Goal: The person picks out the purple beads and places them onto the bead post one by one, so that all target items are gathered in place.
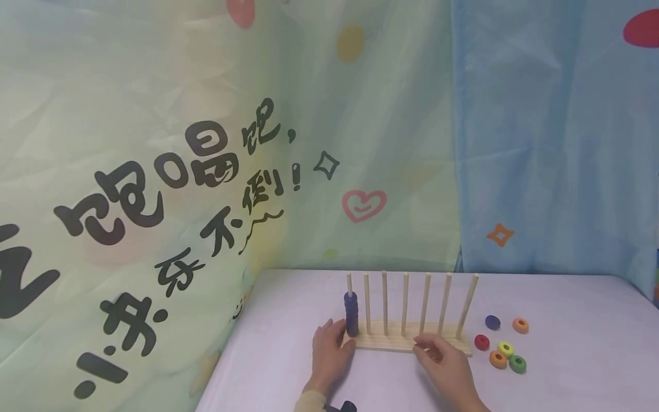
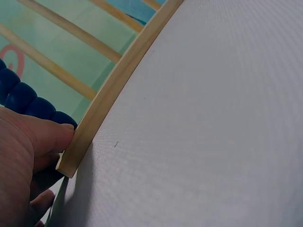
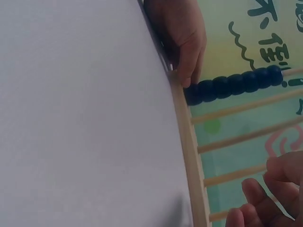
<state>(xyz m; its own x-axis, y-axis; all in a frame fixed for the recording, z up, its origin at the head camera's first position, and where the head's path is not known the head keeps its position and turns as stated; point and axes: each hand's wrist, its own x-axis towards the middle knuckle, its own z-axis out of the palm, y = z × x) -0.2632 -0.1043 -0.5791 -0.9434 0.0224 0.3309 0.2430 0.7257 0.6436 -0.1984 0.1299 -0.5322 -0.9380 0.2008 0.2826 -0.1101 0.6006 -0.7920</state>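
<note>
A wooden peg rack stands on the table, its flat base (image 1: 387, 343) bearing a row of several upright pegs (image 1: 404, 303). Dark blue beads (image 1: 352, 315) are stacked on the leftmost peg, whose tip shows above them. My left hand (image 1: 330, 353) grips the base's left end; in the left wrist view its thumb (image 2: 54, 135) presses the wood beside the lowest bead. Over the front edge, toward the base's right end, hovers my right hand (image 1: 447, 366). Its fingers (image 3: 255, 194) are loosely bent in the right wrist view, with nothing seen between them.
Loose beads lie right of the rack: a blue one (image 1: 492, 323), a red one (image 1: 481, 342), a yellow one (image 1: 506, 349), a green one (image 1: 517, 364) and two orange ones (image 1: 521, 325). Printed curtains (image 1: 401, 143) hang behind and left of the white table (image 1: 582, 343).
</note>
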